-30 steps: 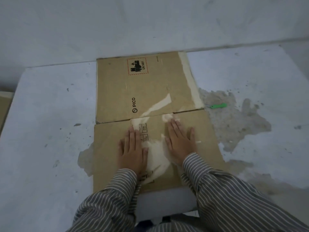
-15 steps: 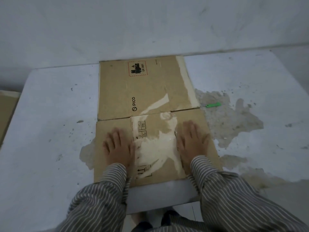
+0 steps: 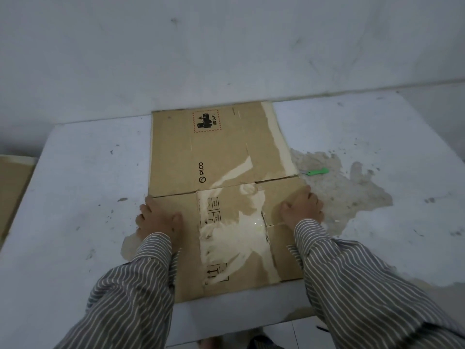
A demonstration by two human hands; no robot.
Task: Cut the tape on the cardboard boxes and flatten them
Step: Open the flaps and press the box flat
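A flattened brown cardboard box (image 3: pixel 219 152) lies in the middle of the white table, printed with "PICO" and a red-framed warning label. Pale torn patches and glossy tape remnants cross its near panel. My left hand (image 3: pixel 157 217) presses palm-down on the near panel's left edge, fingers reaching the fold line. On the right edge of the same panel rests my right hand (image 3: pixel 303 207), also flat. A small green cutter (image 3: pixel 317 171) lies on the table just right of the box, apart from both hands.
The white table (image 3: pixel 75 197) is worn, with a large scraped grey patch (image 3: pixel 352 197) right of the box. A grey wall rises behind. More brown cardboard (image 3: pixel 12 192) shows beyond the table's left edge. The table's near edge runs below the box.
Both hands have slid apart across the near panel, from its middle out to its left and right edges. The box stays flat and the cutter has not moved.
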